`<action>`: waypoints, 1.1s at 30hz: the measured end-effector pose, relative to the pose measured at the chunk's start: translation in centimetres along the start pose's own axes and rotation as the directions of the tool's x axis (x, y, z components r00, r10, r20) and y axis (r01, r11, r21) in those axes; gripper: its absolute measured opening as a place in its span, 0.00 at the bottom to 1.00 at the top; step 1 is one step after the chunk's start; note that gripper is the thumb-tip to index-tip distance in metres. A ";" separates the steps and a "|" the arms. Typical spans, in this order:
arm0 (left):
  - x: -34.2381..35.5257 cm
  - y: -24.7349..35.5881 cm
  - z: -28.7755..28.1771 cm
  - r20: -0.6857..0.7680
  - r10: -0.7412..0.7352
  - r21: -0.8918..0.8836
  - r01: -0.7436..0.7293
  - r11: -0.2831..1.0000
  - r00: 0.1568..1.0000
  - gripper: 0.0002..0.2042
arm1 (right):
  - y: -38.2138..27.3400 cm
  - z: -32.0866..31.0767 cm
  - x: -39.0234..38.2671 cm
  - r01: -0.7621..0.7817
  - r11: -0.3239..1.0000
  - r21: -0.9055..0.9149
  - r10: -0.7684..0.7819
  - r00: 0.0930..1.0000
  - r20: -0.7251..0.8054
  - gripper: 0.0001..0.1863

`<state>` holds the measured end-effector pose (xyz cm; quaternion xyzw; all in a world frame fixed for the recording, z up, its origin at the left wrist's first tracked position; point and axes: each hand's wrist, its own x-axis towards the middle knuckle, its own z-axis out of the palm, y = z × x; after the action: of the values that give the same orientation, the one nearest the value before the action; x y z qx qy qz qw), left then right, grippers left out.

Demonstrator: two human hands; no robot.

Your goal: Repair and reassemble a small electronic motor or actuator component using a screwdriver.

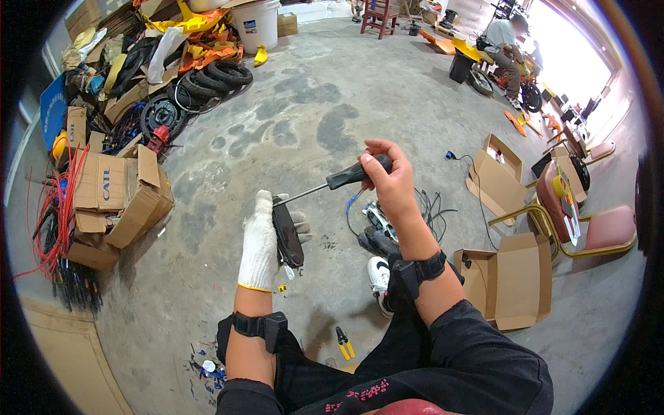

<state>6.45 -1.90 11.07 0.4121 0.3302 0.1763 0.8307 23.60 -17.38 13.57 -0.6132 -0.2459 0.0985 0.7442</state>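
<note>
My left hand point(256, 245), in a white knit glove with a yellow cuff edge, is closed around a long, flat, dark part point(287, 235). A small white piece hangs at the part's lower end. My bare right hand point(394, 185) grips a screwdriver point(344, 176) by its black handle. The screwdriver's metal shaft slopes down to the left, and its tip meets the upper end of the dark part beside the gloved thumb. Exactly what the tip touches is too small to make out.
By my shoe point(378, 274) lie cables and a silver-and-black device point(377, 220). Yellow-handled pliers point(344, 344) rest on the floor. Cardboard boxes point(515, 283) and chairs point(609, 235) stand right; cartons point(114, 183), red wire and tyres point(228, 72) crowd left. A person point(503, 52) sits far right.
</note>
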 end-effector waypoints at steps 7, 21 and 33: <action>-0.3 0.2 0.6 -0.019 0.017 0.027 -0.017 1.000 1.000 0.29 | 0.1 -0.7 0.7 0.073 0.989 0.129 -0.027 0.945 -0.327 0.12; 1.2 -1.5 1.0 0.049 -0.005 0.106 0.000 0.994 0.999 0.27 | 4.2 5.8 -4.1 0.020 0.966 -0.257 0.083 0.919 0.385 0.14; 0.5 -1.6 1.2 0.084 0.015 0.117 -0.025 0.993 0.996 0.24 | 4.1 6.7 -5.1 0.153 0.947 -0.282 -0.039 0.928 0.371 0.13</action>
<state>7.66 -3.23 10.15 0.4706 0.3010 0.1474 0.8162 16.60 -12.94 9.23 -0.6796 -0.4205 0.1330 0.5862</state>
